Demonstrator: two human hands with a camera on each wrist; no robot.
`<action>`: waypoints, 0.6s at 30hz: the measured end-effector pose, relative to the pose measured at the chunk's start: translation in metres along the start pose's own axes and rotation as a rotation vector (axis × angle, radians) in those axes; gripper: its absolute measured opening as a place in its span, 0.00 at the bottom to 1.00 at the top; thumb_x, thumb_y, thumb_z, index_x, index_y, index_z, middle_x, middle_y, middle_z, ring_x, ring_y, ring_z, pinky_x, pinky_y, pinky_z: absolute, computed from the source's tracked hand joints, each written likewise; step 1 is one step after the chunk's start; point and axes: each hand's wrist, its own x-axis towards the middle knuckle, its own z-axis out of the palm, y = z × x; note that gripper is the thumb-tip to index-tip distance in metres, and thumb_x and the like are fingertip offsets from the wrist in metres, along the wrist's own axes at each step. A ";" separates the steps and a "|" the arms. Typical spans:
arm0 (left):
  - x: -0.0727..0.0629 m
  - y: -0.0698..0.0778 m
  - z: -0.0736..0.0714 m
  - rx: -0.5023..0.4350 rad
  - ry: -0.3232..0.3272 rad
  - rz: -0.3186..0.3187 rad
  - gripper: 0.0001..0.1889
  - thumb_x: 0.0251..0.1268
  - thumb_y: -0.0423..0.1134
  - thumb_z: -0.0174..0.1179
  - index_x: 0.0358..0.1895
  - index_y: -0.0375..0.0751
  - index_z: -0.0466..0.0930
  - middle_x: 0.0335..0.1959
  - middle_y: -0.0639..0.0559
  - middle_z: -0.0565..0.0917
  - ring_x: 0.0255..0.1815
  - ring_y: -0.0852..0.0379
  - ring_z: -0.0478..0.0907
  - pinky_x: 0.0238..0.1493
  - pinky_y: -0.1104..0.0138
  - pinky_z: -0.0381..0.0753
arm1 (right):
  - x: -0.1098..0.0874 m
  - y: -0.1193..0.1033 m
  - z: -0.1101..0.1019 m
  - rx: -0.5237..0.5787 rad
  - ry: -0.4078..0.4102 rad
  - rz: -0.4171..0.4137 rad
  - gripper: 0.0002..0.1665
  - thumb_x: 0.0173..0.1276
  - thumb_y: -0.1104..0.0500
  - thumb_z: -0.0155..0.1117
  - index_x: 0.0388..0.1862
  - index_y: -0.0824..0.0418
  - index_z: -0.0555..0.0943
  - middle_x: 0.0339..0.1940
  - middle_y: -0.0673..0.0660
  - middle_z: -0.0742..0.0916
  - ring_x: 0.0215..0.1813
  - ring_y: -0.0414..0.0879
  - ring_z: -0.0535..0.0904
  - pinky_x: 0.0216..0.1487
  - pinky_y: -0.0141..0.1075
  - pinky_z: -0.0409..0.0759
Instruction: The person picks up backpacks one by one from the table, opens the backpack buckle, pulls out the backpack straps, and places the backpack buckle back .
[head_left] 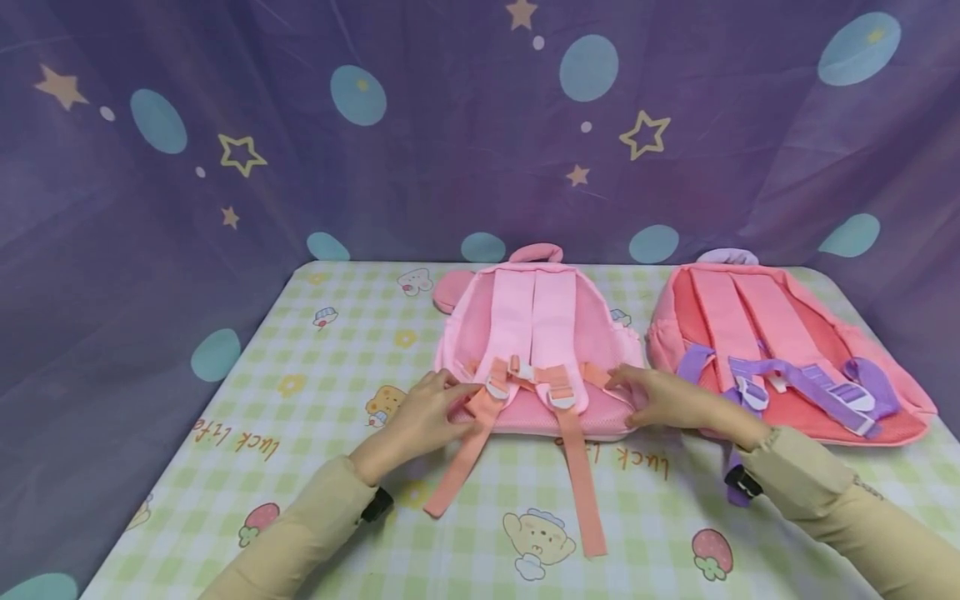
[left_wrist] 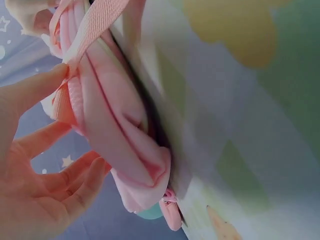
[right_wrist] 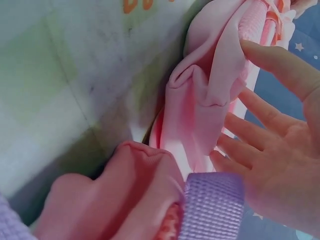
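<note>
In the head view, a pink backpack (head_left: 555, 325) rests on the checked worktop (head_left: 285, 467), its shoulder-strap side facing up, its carry handle (head_left: 536, 252) toward the purple curtain (head_left: 450, 167), and a round pink piece (head_left: 453, 291) poking out beside its upper left edge. Two orange straps (head_left: 585, 492) run from white buckles (head_left: 561, 398) over the bag's near edge onto the cloth. The left hand (head_left: 420, 417) is at the bag's lower left corner, fingers loosely spread by one orange strap; the right hand (head_left: 678, 404) touches the lower right corner, its fingers released rather than clenched. Just right of it lies a coral backpack (head_left: 765, 333) with purple straps (head_left: 810, 383), likewise strap side up. Both arms wear beige sleeves (head_left: 300, 525). The left wrist view has the left thumb touching orange webbing at the pink bag's side, with the other fingers relaxed and lightly bent against the fabric below. In the right wrist view, the right hand's fingers are nearly straight, touching the pink side panel without curling round it; the coral bag and blurred purple webbing fill the lower foreground.
</note>
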 end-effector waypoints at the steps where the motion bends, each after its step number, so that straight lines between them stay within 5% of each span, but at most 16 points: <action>1: 0.000 0.000 -0.001 -0.006 -0.009 0.001 0.27 0.45 0.53 0.65 0.52 0.47 0.76 0.32 0.54 0.71 0.32 0.59 0.64 0.29 0.70 0.64 | 0.000 -0.001 -0.001 -0.001 -0.004 0.000 0.27 0.47 0.63 0.69 0.48 0.64 0.74 0.54 0.67 0.74 0.52 0.55 0.72 0.49 0.47 0.71; 5: 0.000 0.001 -0.010 -0.060 -0.034 -0.005 0.26 0.47 0.51 0.64 0.52 0.46 0.76 0.37 0.52 0.74 0.37 0.57 0.67 0.34 0.67 0.69 | -0.002 -0.005 -0.006 0.003 -0.036 0.022 0.27 0.50 0.62 0.67 0.51 0.65 0.73 0.56 0.66 0.73 0.52 0.53 0.71 0.51 0.48 0.71; 10: 0.004 0.001 -0.018 -0.109 0.014 0.021 0.21 0.53 0.46 0.61 0.50 0.42 0.77 0.40 0.49 0.77 0.41 0.53 0.71 0.41 0.61 0.72 | -0.003 -0.015 -0.016 0.065 -0.055 0.069 0.25 0.55 0.64 0.61 0.54 0.67 0.72 0.51 0.64 0.77 0.23 0.43 0.71 0.27 0.34 0.74; 12: 0.008 0.002 -0.020 -0.127 0.053 0.045 0.19 0.54 0.45 0.60 0.48 0.41 0.78 0.40 0.48 0.78 0.42 0.53 0.72 0.43 0.60 0.73 | -0.002 -0.018 -0.017 0.084 -0.029 0.063 0.24 0.57 0.64 0.60 0.54 0.67 0.72 0.49 0.62 0.79 0.23 0.43 0.72 0.27 0.35 0.75; 15: 0.015 0.004 -0.022 -0.166 0.101 0.072 0.16 0.55 0.42 0.60 0.45 0.39 0.79 0.39 0.49 0.79 0.42 0.54 0.73 0.44 0.60 0.73 | 0.000 -0.022 -0.018 0.083 0.016 0.020 0.20 0.60 0.63 0.58 0.52 0.66 0.74 0.49 0.61 0.79 0.40 0.50 0.78 0.43 0.43 0.76; 18: 0.021 0.006 -0.023 -0.198 0.122 0.080 0.14 0.55 0.40 0.60 0.44 0.39 0.79 0.39 0.49 0.80 0.43 0.54 0.74 0.46 0.61 0.73 | 0.003 -0.025 -0.018 0.091 0.045 -0.015 0.18 0.62 0.62 0.56 0.51 0.65 0.75 0.51 0.60 0.79 0.55 0.55 0.72 0.52 0.50 0.69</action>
